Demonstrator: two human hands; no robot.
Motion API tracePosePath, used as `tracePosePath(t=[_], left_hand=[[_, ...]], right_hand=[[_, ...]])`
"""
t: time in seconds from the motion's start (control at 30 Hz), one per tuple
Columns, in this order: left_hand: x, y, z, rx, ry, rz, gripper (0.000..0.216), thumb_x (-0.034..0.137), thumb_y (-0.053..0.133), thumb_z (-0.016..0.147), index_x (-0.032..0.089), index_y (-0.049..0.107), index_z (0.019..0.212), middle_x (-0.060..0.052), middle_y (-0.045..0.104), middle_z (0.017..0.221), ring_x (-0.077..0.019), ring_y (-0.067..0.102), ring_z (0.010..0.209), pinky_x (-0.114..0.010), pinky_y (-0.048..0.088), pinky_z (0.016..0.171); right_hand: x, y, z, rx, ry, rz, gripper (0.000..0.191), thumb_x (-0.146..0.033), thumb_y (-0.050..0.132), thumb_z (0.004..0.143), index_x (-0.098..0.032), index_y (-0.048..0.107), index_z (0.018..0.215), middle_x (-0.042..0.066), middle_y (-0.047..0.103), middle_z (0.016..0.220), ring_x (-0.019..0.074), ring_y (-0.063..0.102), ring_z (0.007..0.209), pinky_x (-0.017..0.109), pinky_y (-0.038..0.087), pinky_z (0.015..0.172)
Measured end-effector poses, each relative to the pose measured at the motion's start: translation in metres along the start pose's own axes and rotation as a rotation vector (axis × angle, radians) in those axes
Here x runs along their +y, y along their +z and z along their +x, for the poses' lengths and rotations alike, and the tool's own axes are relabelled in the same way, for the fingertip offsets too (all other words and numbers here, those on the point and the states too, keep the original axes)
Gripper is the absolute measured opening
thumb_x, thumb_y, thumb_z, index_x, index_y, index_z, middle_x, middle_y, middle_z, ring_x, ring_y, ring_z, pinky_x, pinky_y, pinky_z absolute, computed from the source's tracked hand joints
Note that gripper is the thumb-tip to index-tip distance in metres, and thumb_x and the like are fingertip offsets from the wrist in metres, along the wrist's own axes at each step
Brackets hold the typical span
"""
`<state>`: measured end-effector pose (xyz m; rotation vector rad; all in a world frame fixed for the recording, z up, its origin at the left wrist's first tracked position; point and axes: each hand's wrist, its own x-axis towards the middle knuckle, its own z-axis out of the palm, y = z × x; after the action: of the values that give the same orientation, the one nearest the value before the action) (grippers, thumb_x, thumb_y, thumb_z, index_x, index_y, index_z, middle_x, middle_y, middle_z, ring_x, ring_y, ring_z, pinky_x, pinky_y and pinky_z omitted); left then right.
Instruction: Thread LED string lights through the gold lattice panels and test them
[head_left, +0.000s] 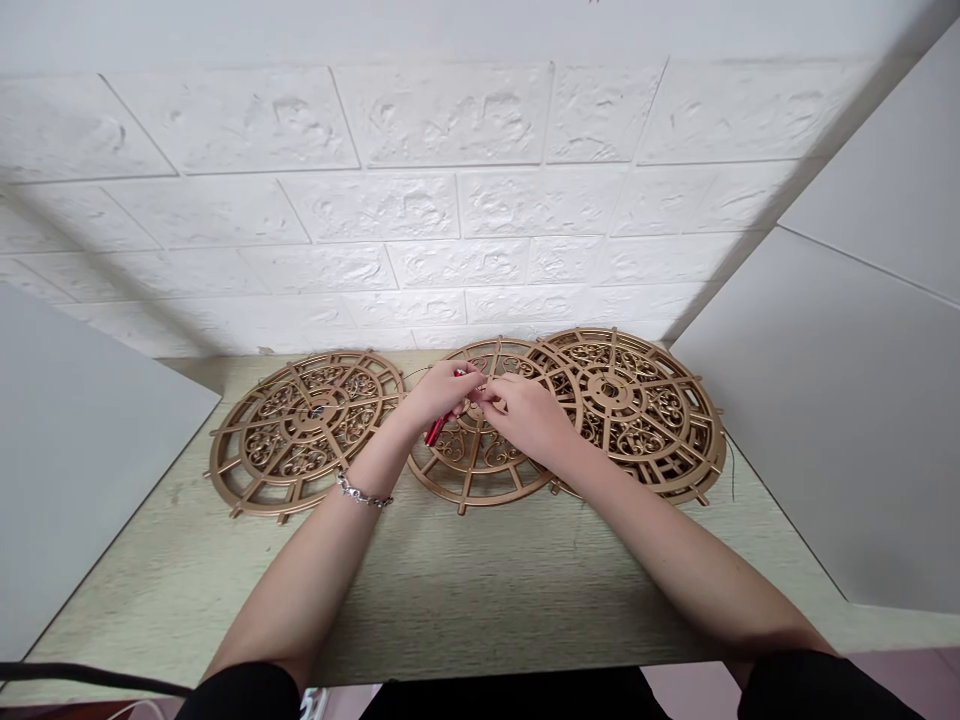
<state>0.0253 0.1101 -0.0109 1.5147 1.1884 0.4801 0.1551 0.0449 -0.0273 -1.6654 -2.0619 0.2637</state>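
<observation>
Three round gold openwork discs lie on the table: a left disc (304, 432), a middle disc (480, 462) and a right stack of discs (636, 408) that overlaps the middle one. Both my hands meet over the centre of the middle disc. My left hand (442, 392) is closed around a red-handled tool (436, 430), whose handle sticks out below the fingers. My right hand (529, 415) has its fingers pinched together at the disc's hub, right against the left fingertips; what it pinches is too small to make out. A thin wire arcs near the left hand.
The pale wood-grain table (480, 590) is boxed in by a white brick-pattern wall (420, 200) behind and grey panels at the left (67, 470) and right (840, 420). A black cable (90, 678) runs along the near left edge.
</observation>
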Motion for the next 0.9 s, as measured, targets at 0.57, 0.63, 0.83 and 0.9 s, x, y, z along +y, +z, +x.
tracePosePath(t=[0.57, 0.63, 0.83, 0.9], left_hand=[[-0.006, 0.004, 0.006, -0.141, -0.123, -0.428, 0.018, 0.016, 0.05, 0.07, 0.015, 0.044, 0.053, 0.004, 0.039, 0.038, -0.0041, 0.032, 0.029, -0.015, 0.024, 0.029], [-0.007, 0.007, 0.005, -0.155, -0.127, -0.422, 0.018, 0.015, 0.049, 0.07, 0.015, 0.045, 0.052, 0.003, 0.041, 0.038, -0.0046, 0.035, 0.028, -0.015, 0.025, 0.029], [-0.011, 0.01, 0.007, -0.2, -0.097, -0.39, 0.014, 0.015, 0.05, 0.07, 0.015, 0.048, 0.056, 0.002, 0.044, 0.04, -0.0067, 0.04, 0.03, -0.016, 0.029, 0.03], [-0.013, 0.009, 0.008, -0.22, -0.086, -0.365, 0.014, 0.017, 0.05, 0.071, 0.015, 0.049, 0.056, 0.002, 0.045, 0.039, -0.0069, 0.039, 0.03, -0.016, 0.029, 0.03]], right_hand=[[-0.011, 0.005, -0.008, 0.039, -0.056, -0.153, 0.027, -0.028, 0.037, 0.09, -0.018, 0.062, 0.094, 0.006, 0.06, 0.09, 0.017, 0.057, 0.081, 0.026, 0.039, 0.062], [-0.01, 0.005, -0.007, 0.033, -0.038, -0.145, 0.028, -0.028, 0.036, 0.091, -0.018, 0.063, 0.091, 0.006, 0.061, 0.088, 0.0169, 0.057, 0.081, 0.025, 0.039, 0.06], [-0.005, 0.007, -0.006, 0.029, -0.075, -0.162, 0.027, -0.022, 0.037, 0.089, -0.019, 0.063, 0.083, 0.005, 0.061, 0.086, 0.0157, 0.055, 0.079, 0.025, 0.037, 0.062], [-0.006, 0.007, -0.005, 0.038, -0.082, -0.137, 0.023, -0.02, 0.04, 0.087, -0.018, 0.062, 0.079, 0.005, 0.06, 0.085, 0.0153, 0.054, 0.079, 0.024, 0.036, 0.062]])
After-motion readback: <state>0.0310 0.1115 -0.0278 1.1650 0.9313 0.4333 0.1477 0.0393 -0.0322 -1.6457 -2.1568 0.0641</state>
